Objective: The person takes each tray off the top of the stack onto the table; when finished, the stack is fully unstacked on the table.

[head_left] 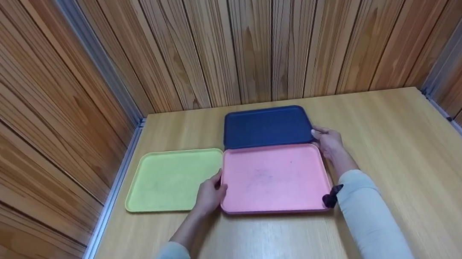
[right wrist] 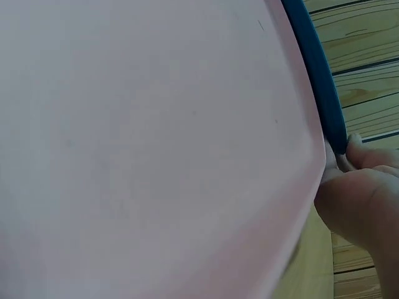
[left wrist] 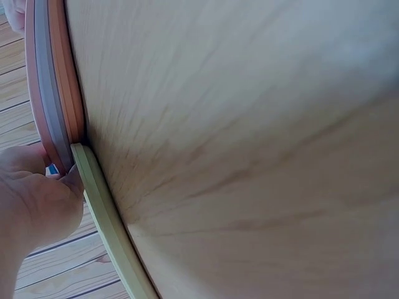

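A pink tray [head_left: 275, 180] lies at the middle, the top of a stack whose grey-purple layer [left wrist: 51, 81] and orange layer [left wrist: 67, 75] show beneath it in the left wrist view. My left hand [head_left: 209, 194] grips its left edge, thumb at the rim and fingers between the stack and a green tray [head_left: 174, 180] on the left. Behind the pink tray is a dark blue tray [head_left: 266, 128]. The right hand [head_left: 330, 142] pinches its near right corner, with the thumb [right wrist: 354, 144] against the blue rim and other fingers partly hidden behind the pink edge.
All the trays are on a light wooden table [head_left: 410, 162]. Wood-plank walls [head_left: 251, 37] rise behind and at both sides, with a metal rail [head_left: 105, 202] along the left edge.
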A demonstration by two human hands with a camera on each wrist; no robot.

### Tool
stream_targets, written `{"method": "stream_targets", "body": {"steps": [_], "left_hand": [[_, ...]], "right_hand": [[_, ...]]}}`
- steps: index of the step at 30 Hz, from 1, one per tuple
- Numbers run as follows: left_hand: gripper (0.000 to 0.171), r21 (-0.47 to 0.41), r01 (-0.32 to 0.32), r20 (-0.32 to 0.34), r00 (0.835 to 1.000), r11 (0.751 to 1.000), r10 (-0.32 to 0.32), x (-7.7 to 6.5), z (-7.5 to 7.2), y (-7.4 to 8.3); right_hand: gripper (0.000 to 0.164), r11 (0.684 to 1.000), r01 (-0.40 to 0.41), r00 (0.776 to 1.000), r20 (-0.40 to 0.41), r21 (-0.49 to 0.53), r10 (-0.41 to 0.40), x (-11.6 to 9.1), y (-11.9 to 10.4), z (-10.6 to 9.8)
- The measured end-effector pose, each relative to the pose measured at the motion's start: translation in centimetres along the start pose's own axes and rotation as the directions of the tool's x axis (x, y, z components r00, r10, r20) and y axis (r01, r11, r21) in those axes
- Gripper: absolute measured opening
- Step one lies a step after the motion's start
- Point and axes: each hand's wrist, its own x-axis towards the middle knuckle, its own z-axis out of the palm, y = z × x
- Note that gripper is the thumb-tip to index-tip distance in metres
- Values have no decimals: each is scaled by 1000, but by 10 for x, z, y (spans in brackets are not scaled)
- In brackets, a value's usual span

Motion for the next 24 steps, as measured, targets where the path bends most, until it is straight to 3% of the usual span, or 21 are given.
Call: {"method": "stream_targets", "body": {"steps": [5,8,17,24], "left_hand": [[56,-2,-23,-8,1000,1000,23,-2,0,0],[57,6,-29,-16,999,1000,29,-2,1,1],[56,-4,-19,-17,1000,1000,19,-2,3,0],[56,2,-57,-30,998,998,57,-2,1,0]], "right_hand": [[57,999,-28,994,108,37,24,0,-3,-4],[57,1000,-18,992,125,16,16,0,-4,-4],[54,997,-2,1000,24,-80,4,1,1,-2],[54,990,14,1000,-4,-143,-15,1,0,4]]}}
